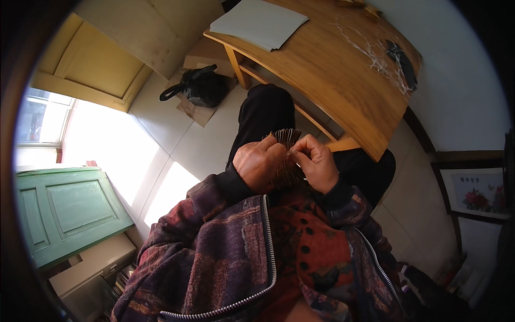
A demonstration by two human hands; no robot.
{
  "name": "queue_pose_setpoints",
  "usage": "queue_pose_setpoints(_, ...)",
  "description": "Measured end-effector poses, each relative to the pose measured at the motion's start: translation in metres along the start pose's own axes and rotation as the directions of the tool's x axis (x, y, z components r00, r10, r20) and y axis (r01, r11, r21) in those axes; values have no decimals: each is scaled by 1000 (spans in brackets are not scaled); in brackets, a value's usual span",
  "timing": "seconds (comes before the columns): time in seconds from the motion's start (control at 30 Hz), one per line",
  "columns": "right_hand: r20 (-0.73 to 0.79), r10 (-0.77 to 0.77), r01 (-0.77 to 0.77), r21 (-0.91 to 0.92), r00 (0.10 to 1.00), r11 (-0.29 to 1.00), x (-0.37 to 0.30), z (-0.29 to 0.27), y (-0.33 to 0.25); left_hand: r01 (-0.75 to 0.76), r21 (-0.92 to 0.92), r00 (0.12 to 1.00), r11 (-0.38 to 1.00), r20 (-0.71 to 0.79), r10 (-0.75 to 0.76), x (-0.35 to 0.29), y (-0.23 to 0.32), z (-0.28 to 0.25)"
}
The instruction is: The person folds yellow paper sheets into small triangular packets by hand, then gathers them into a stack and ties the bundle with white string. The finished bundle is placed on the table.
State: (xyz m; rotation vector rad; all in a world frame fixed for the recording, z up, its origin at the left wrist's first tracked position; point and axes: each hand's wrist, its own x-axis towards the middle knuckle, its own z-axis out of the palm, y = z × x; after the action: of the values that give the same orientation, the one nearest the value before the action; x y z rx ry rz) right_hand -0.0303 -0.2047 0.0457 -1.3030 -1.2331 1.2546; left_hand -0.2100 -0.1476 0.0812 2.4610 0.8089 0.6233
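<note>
In front of my lap is a bundle of thin, dark brown leaves or pleats (286, 136), fanned out at its upper and lower edges. My left hand (259, 163) is closed round its left side, knuckles up. On the other side, my right hand (317, 163) has thumb and forefinger pressed together against the middle of the bundle. Whatever sits in that pinch is too small to make out. Most of the bundle's middle is hidden behind my fingers.
A wooden table (332, 70) stands ahead, bearing a stack of white sheets (258, 22), tangled white strings (370, 51) and a dark object (402, 64). A black plastic bag (204, 88) rests on cardboard on the floor. Left is a green panelled cabinet (80, 206); right, a framed flower picture (476, 192).
</note>
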Motion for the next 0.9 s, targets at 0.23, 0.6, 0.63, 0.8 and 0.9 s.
queue_pose_setpoints(0.23, 94, 39, -60, 234, 995, 970, 17, 11, -5, 137, -252, 989, 958, -15, -146, -9, -6, -3)
queue_pose_setpoints(0.6, 114, 67, -68, 6, 991, 998, 19, 16, -10, 160, -292, 979, 943, -74, -189, -25, -16, 4)
queue_pose_setpoints(0.63, 119, 46, -45, -10, 992, 999, 19, 17, -11, 196, -290, 970, 937, -82, -228, -26, -15, 6)
queue_pose_setpoints(0.8, 97, -136, 147, -119, 986, 982, 18, 22, -15, 324, -323, 927, 889, -78, -366, -27, -10, 10)
queue_pose_setpoints(0.9, 83, -202, 216, -241, 976, 946, 21, 25, -16, 311, -367, 913, 877, -140, -382, -23, -10, 12)
